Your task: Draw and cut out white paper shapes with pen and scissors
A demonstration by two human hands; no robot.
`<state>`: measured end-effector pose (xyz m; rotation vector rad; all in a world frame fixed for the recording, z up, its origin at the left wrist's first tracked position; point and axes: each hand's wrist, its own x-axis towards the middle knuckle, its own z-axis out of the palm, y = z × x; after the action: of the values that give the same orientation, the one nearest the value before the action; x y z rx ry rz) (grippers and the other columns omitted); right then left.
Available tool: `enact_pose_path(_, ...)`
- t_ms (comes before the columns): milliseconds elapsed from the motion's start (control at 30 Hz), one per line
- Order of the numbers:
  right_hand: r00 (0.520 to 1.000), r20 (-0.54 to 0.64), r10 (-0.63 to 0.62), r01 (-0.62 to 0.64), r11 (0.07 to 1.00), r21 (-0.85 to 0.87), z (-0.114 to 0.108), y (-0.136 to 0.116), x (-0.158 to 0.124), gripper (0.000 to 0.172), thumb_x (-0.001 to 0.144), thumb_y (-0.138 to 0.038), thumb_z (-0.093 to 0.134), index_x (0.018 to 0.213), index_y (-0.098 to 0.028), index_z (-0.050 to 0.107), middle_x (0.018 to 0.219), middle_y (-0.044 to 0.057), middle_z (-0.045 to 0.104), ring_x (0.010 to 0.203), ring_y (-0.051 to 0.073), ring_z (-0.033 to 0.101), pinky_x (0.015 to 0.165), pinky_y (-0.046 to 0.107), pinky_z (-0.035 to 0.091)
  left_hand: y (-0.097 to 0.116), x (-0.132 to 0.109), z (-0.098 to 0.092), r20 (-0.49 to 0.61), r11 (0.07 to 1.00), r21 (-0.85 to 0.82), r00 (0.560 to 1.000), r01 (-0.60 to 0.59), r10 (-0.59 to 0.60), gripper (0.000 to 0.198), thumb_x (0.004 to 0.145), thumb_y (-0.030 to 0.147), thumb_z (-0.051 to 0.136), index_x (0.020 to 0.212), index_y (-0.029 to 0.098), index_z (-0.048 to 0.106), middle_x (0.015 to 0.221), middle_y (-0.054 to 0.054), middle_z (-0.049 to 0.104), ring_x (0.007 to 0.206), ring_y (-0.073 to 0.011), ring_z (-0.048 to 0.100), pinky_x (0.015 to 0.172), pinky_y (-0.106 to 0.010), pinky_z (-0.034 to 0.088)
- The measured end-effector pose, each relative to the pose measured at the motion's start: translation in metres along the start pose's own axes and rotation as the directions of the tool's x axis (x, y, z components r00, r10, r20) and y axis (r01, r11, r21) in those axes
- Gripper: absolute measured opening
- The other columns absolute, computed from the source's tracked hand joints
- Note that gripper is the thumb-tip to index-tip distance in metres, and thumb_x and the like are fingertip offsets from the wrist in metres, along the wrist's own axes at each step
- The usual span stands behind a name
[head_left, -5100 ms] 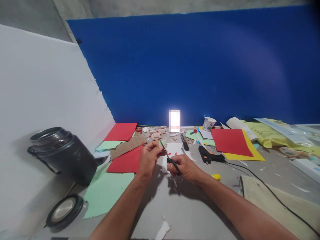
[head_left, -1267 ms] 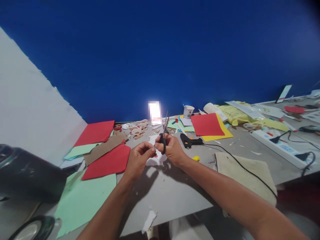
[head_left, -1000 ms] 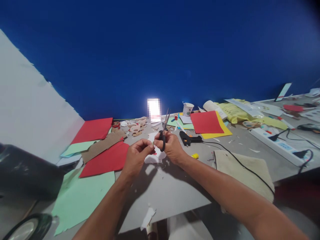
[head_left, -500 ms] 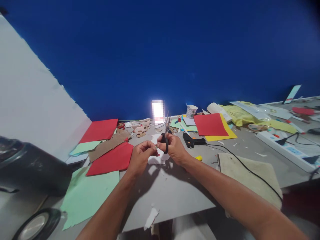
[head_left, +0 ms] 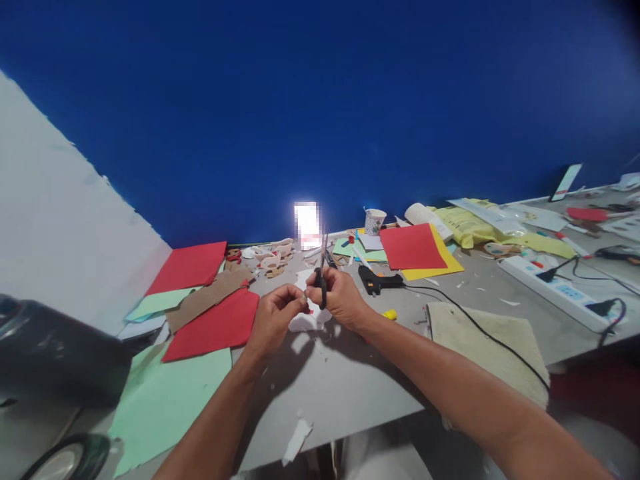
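Note:
Black-handled scissors (head_left: 321, 287) point upward in my right hand (head_left: 340, 298), whose fingers are wrapped round the handles. My left hand (head_left: 276, 315) is closed in a pinch close to the right fingertips; what it pinches is too small to make out. Below both hands lies a white paper piece (head_left: 306, 323) with a small red spot. A black glue gun (head_left: 376, 280) rests right of my right hand, and its cable runs over a beige cloth (head_left: 487, 340).
Red sheets (head_left: 213, 325), green paper (head_left: 175, 393) and a cardboard strip (head_left: 210, 298) lie left. At the back stand a lit screen (head_left: 307, 225) and a patterned cup (head_left: 375, 221). A power strip (head_left: 560, 293) is right, a dark cylinder (head_left: 60, 353) far left.
The whole view has shifted slightly, so most things on the table appear further left. Both hands remain close together, with the scissors still in my right hand and now more upright.

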<state>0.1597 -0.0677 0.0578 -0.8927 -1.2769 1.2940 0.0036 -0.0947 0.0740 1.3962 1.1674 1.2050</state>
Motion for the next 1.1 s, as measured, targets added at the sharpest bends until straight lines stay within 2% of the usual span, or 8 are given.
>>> enact_pose_path(533, 1.000, -0.005, -0.006, 0.006, 1.000, 0.012, 0.002, 0.002, -0.001, 0.028, 0.060, -0.027, 0.079, 0.083, -0.017, 0.066, 0.070, -0.004, 0.063, 0.062, 0.011, 0.053, 0.059, 0.024, 0.043, 0.002, -0.001, 0.001, -0.029, 1.000, -0.020, 1.000, 0.011, -0.012, 0.015, 0.068, 0.030, 0.072, 0.062, 0.019, 0.063, 0.060, 0.000, 0.064, 0.063, -0.0160, 0.060, 0.065, -0.027, 0.048)
enact_pose_path(667, 0.999, -0.010, 0.031, -0.031, 0.998, 0.053, 0.002, 0.003, -0.001, 0.030, 0.058, -0.028, 0.080, 0.082, -0.017, 0.066, 0.069, -0.003, 0.063, 0.062, 0.012, 0.054, 0.059, 0.025, 0.044, 0.006, -0.001, 0.001, -0.025, 0.999, -0.020, 0.999, 0.033, -0.034, 0.011, 0.064, 0.026, 0.071, 0.061, 0.019, 0.063, 0.059, 0.000, 0.063, 0.061, -0.0152, 0.059, 0.065, -0.027, 0.048)
enact_pose_path(767, 0.993, -0.059, 0.104, -0.095, 0.986, 0.136, 0.001, 0.001, 0.001, 0.035, 0.056, -0.028, 0.082, 0.085, -0.016, 0.066, 0.070, -0.003, 0.062, 0.060, 0.010, 0.052, 0.058, 0.024, 0.042, 0.006, 0.000, 0.001, -0.011, 0.999, -0.025, 0.999, 0.043, -0.043, 0.012, 0.064, 0.027, 0.073, 0.065, 0.019, 0.065, 0.061, 0.000, 0.064, 0.060, -0.0145, 0.059, 0.064, -0.027, 0.048)
enact_pose_path(867, 0.975, -0.096, 0.200, -0.174, 0.958, 0.228, -0.001, -0.004, 0.004, 0.040, 0.054, -0.029, 0.083, 0.087, -0.016, 0.066, 0.068, -0.003, 0.059, 0.058, 0.009, 0.049, 0.054, 0.023, 0.040, 0.004, -0.001, 0.002, 0.041, 0.999, -0.025, 0.998, 0.042, -0.041, 0.018, 0.070, 0.034, 0.074, 0.070, 0.019, 0.063, 0.061, 0.001, 0.063, 0.059, -0.0142, 0.057, 0.063, -0.027, 0.047)
enact_pose_path(967, 0.970, -0.092, 0.227, -0.194, 0.940, 0.279, -0.002, -0.009, 0.006, 0.040, 0.052, -0.029, 0.083, 0.085, -0.016, 0.065, 0.067, -0.004, 0.057, 0.057, 0.009, 0.048, 0.051, 0.021, 0.037, 0.002, -0.003, 0.002, 0.073, 1.000, -0.018, 0.997, 0.017, -0.016, 0.025, 0.080, 0.042, 0.068, 0.072, 0.021, 0.056, 0.058, 0.002, 0.061, 0.058, -0.0152, 0.057, 0.062, -0.027, 0.047)
enact_pose_path(1100, 0.968, -0.095, 0.231, -0.198, 0.943, 0.268, -0.001, -0.010, 0.004, 0.040, 0.050, -0.028, 0.084, 0.083, -0.017, 0.064, 0.066, -0.004, 0.056, 0.057, 0.009, 0.046, 0.050, 0.021, 0.035, 0.000, -0.004, 0.001, 0.048, 0.988, 0.142, 0.997, -0.067, 0.061, 0.038, 0.089, 0.048, 0.055, 0.062, 0.022, 0.054, 0.057, 0.000, 0.060, 0.060, -0.0166, 0.057, 0.065, -0.029, 0.048)
